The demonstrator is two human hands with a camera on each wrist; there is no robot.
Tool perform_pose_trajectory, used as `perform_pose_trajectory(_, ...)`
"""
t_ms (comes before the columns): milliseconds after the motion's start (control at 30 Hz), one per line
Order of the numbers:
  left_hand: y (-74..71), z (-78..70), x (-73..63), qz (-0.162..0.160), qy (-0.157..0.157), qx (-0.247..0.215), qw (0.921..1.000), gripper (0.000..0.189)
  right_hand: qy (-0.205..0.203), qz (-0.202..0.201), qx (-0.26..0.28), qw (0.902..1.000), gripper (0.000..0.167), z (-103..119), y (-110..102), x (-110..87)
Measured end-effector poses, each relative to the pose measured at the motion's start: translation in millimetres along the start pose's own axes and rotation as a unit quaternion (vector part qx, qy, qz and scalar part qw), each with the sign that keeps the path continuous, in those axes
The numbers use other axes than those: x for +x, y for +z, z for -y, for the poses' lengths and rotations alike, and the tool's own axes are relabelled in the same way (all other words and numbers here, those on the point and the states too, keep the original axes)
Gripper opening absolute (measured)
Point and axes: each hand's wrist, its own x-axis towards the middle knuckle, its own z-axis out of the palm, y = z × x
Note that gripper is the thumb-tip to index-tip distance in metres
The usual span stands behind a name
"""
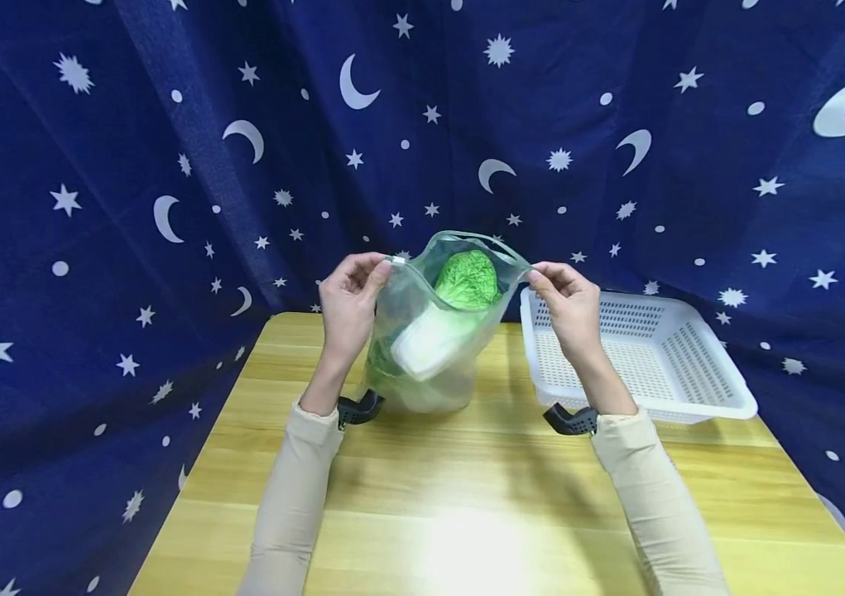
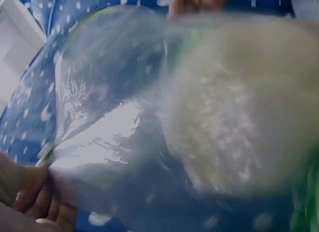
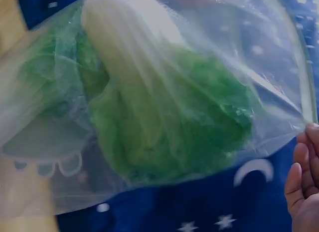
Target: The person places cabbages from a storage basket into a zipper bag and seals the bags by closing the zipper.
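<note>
A clear plastic zip bag with a green rim hangs between both hands, its mouth spread wide. In it, one Chinese cabbage points its green leafy end up toward the opening, the white stem slanting down left. Through the film in the right wrist view, a second pale and green leafy vegetable lies beside it. My left hand pinches the rim's left corner, by the white slider. At the opposite corner my right hand pinches the rim between thumb and fingers. Whether the bag's bottom touches the table cannot be told.
A white perforated plastic basket stands on the wooden table at the right, behind the right forearm. A dark blue curtain with white moons and stars hangs close behind the table and along its sides.
</note>
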Motion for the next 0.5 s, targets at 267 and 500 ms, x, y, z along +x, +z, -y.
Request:
perform_pose_trajectory(267, -24.0, -14.8, 23.7, -0.087, 0.031, -0.019, 0.9956, 0.01, -0.018, 0.011, -0.041, 0.9989, 0.009, 18.0, -2.1, -3.5)
perform_pose_trajectory(500, -27.5, -7.3, 20.4, -0.071, 0.04, -0.021, 0.9964, 0.011, 0.03, 0.028, -0.077, 0.9962, 0.016, -0.1, -5.2, -11.2)
